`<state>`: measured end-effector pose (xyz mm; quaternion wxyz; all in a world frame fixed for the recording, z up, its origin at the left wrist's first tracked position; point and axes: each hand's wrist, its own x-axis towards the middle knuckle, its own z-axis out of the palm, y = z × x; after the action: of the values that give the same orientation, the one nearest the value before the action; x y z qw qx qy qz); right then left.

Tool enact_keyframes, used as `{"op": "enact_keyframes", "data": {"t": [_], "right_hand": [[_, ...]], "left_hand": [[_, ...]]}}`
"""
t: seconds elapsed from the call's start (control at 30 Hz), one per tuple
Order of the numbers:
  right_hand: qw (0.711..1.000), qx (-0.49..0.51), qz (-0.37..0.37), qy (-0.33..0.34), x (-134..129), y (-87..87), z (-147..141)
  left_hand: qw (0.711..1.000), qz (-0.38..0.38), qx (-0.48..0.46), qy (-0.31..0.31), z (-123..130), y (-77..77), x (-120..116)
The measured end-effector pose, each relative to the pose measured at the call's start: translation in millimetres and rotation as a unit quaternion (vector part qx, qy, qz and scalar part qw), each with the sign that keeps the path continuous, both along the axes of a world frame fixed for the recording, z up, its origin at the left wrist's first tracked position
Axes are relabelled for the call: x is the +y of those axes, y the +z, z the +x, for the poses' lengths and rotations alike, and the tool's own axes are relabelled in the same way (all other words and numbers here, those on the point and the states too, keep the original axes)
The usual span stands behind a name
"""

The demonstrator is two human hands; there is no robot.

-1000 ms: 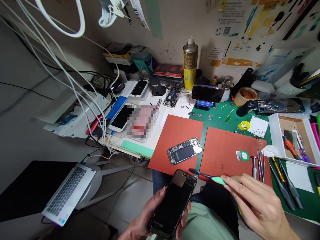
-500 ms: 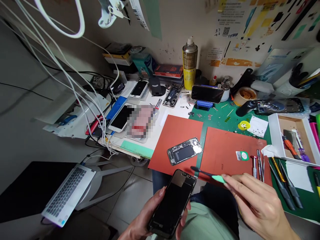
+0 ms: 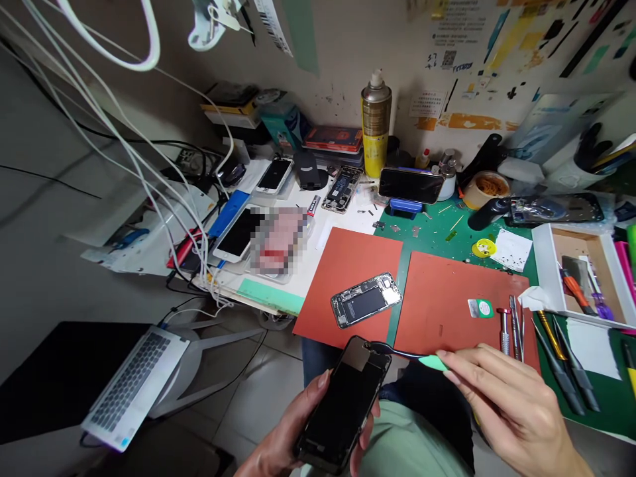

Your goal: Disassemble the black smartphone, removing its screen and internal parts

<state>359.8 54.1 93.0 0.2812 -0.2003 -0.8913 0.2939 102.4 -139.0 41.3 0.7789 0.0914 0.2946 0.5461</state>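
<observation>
My left hand (image 3: 291, 421) grips a dark phone screen (image 3: 340, 411) from below and the sides, its inner side up and a dull metallic patch near the top. My right hand (image 3: 514, 401) pinches the green handle of a toothbrush (image 3: 432, 362) with a thin dark neck. Its black head lies at the top right edge of the screen and seems to touch it. Just beyond, an opened phone body (image 3: 366, 300) rests on the left red mat (image 3: 318, 301), battery and inner parts exposed.
On the right red mat (image 3: 442, 298) lie a small green-and-silver sticker (image 3: 480, 309) and screwdrivers. Tweezers (image 3: 556, 364) and a white tool box (image 3: 546, 265) are further right. Behind stands a yellow spray can (image 3: 375, 126). A laptop (image 3: 134, 377) sits low at left beneath hanging white cables.
The toothbrush has come left and down, its head going from above the phone screen's corner onto the top edge. My left hand holds the screen in nearly the same place.
</observation>
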Motion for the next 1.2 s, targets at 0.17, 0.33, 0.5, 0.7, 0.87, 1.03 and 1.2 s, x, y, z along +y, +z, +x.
{"op": "enact_keyframes", "data": {"t": [0.17,0.33,0.5,0.7,0.87,1.03,1.2], "right_hand": [[0.999,0.004,0.018,-0.027,0.9,1.5,1.6],[1.0,0.005,0.009,-0.018,1.2,4.3,0.3],[0.999,0.014,0.003,-0.03,0.1,4.1,-1.3],[0.999,0.015,0.009,-0.033,-4.0,-1.9,-7.9],[0.999,0.011,0.019,-0.041,-6.0,-2.9,-7.0],[0.999,0.017,0.013,-0.05,-8.7,-5.0,-6.5],[0.997,0.014,0.008,-0.07,-10.2,-6.6,-7.7]], "left_hand": [[1.0,-0.002,0.006,-0.009,0.2,-2.4,-1.2],[1.0,0.002,0.011,-0.005,0.4,-3.1,-1.2],[1.0,-0.001,0.013,-0.008,0.7,-1.0,0.0],[1.0,0.001,0.012,0.004,1.8,1.2,-0.3],[1.0,-0.012,-0.004,-0.012,2.8,1.1,0.3],[1.0,-0.018,0.002,-0.003,2.4,1.3,1.7],[1.0,-0.008,-0.001,-0.004,2.4,1.0,1.3]]}}
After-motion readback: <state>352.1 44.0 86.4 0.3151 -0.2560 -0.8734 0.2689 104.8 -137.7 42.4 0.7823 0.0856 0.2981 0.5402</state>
